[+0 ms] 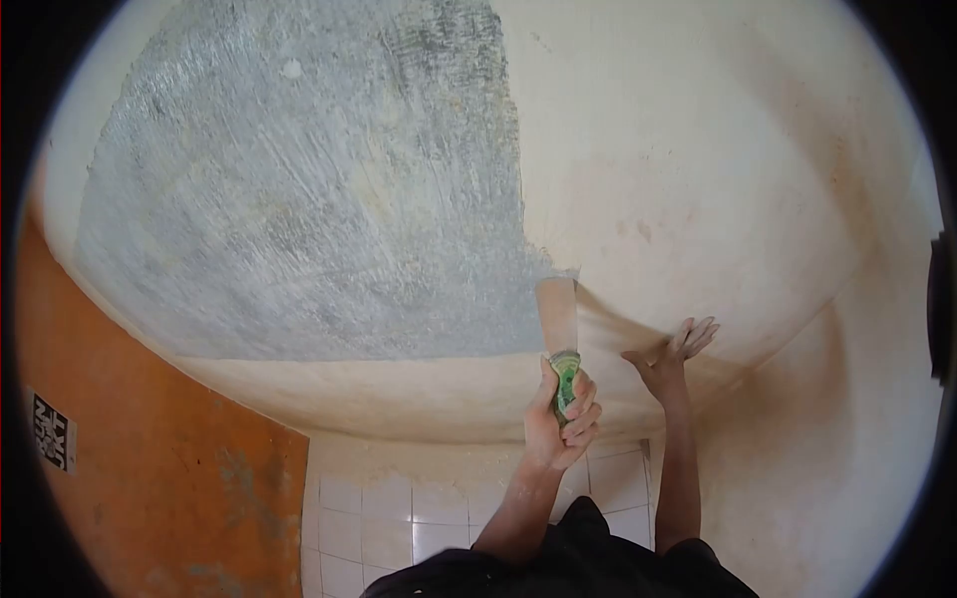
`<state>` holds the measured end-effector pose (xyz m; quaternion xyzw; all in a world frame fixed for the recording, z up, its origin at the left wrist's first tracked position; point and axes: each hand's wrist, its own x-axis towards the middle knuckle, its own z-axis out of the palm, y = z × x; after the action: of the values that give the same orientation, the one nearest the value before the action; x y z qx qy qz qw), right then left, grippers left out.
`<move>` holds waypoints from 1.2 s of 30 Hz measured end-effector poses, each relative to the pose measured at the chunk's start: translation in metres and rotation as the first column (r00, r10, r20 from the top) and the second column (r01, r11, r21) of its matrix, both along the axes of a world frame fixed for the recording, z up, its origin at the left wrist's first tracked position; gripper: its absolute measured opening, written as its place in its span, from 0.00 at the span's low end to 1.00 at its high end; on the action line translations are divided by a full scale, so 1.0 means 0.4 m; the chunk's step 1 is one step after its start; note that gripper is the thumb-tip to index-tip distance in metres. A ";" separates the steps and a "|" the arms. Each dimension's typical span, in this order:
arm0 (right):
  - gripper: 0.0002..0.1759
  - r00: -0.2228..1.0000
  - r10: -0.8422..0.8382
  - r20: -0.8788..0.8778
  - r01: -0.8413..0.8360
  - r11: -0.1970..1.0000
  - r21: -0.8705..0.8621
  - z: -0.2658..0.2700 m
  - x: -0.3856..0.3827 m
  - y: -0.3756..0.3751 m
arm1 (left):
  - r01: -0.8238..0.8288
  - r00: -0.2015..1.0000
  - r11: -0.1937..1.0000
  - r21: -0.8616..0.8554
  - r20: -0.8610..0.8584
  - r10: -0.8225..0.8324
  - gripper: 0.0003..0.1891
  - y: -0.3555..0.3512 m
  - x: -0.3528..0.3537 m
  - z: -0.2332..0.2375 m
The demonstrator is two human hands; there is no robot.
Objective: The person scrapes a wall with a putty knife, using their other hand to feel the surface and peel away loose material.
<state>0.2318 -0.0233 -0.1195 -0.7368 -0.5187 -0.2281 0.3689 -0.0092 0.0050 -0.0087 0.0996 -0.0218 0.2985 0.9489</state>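
Observation:
My left hand point(565, 414) is wrapped round the green handle of a scraper point(558, 314), with the thumb along the handle's left side. The flat blade points up, and its tip is at the lower right corner of a rough grey patch point(319, 199) on the pale wall point(698, 130). Bits of loose material show at the blade's edge. To the right, my right hand point(678, 357) is spread at the pale wall surface, fingers apart, holding nothing. Whether its whole palm touches the wall cannot be made out.
An orange surface point(179, 468) with a black-and-white sticker point(54, 435) is at the lower left. White tiles point(389, 503) lie below the wall. Dark sleeves show at the bottom, and a dark object point(940, 309) stands at the right edge.

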 end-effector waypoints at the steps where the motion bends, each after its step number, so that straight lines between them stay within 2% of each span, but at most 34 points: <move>1: 0.71 0.998 0.014 0.067 -0.016 0.999 0.028 -0.001 -0.006 0.001 | 0.000 1.000 1.000 0.005 -0.005 0.000 0.28 0.009 0.003 0.013; 2: 0.71 0.998 0.017 0.056 -0.018 1.000 0.021 -0.005 -0.013 0.002 | 0.014 1.000 1.000 0.018 0.017 -0.015 0.28 0.011 0.005 0.029; 4: 0.71 0.997 0.003 -0.078 -0.006 1.000 -0.031 -0.003 -0.016 -0.004 | 0.022 0.999 1.000 0.009 0.039 -0.022 0.28 -0.001 -0.005 0.022; 6: 0.71 0.997 0.004 -0.080 -0.007 0.999 -0.036 0.002 -0.021 -0.008 | 0.018 1.000 0.999 -0.051 0.013 -0.017 0.28 0.004 -0.012 0.016; 12: 0.71 0.999 0.015 -0.039 -0.015 1.000 -0.010 0.010 -0.025 -0.005 | 0.061 0.997 0.998 -0.013 0.042 -0.060 0.28 0.011 -0.022 0.039; 16: 0.71 0.999 0.029 -0.024 -0.029 1.000 0.011 0.010 -0.018 -0.003 | 0.023 1.000 1.000 -0.021 0.003 -0.023 0.28 0.014 -0.025 0.025; 18: 0.71 1.000 0.027 -0.013 -0.027 0.999 0.021 0.018 -0.014 0.005 | 0.056 0.998 0.997 0.047 -0.007 -0.056 0.28 0.029 -0.026 0.035; 20: 0.71 1.000 0.020 -0.009 -0.020 1.000 0.011 0.012 -0.019 -0.001 | 0.045 0.999 0.999 0.028 -0.020 -0.044 0.28 0.035 -0.025 0.027; 22: 0.71 0.995 0.025 -0.093 -0.023 1.000 0.014 0.005 -0.025 -0.003 | 0.036 0.999 0.999 0.002 -0.034 -0.036 0.28 0.027 -0.034 0.014; 25: 0.71 1.000 0.016 -0.017 -0.016 0.999 0.028 0.008 -0.021 -0.001 | 0.080 0.997 0.997 -0.015 0.025 -0.079 0.29 0.030 -0.034 0.018; 27: 0.71 1.000 0.011 -0.026 -0.011 1.000 0.022 0.005 -0.029 -0.005 | 0.074 0.997 0.996 0.048 0.014 -0.074 0.29 0.041 -0.031 0.021; 31: 0.73 0.998 0.001 -0.065 -0.001 1.000 0.004 0.004 -0.024 -0.001 | 0.049 0.998 0.999 0.000 -0.038 -0.049 0.28 0.027 -0.043 0.029; 34: 0.73 1.000 -0.005 -0.001 0.005 1.000 0.019 0.006 -0.018 0.002 | 0.069 0.996 0.997 0.030 -0.058 -0.068 0.28 0.039 -0.045 0.042; 36: 0.73 1.000 -0.004 -0.027 0.004 1.000 0.022 0.005 -0.023 0.004 | 0.050 0.997 0.998 0.043 -0.056 -0.048 0.28 0.029 -0.039 0.045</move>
<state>0.2226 -0.0218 -0.1176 -0.7367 -0.5096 -0.2247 0.3835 -0.0249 0.0165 0.0092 0.1281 -0.0048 0.2718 0.9538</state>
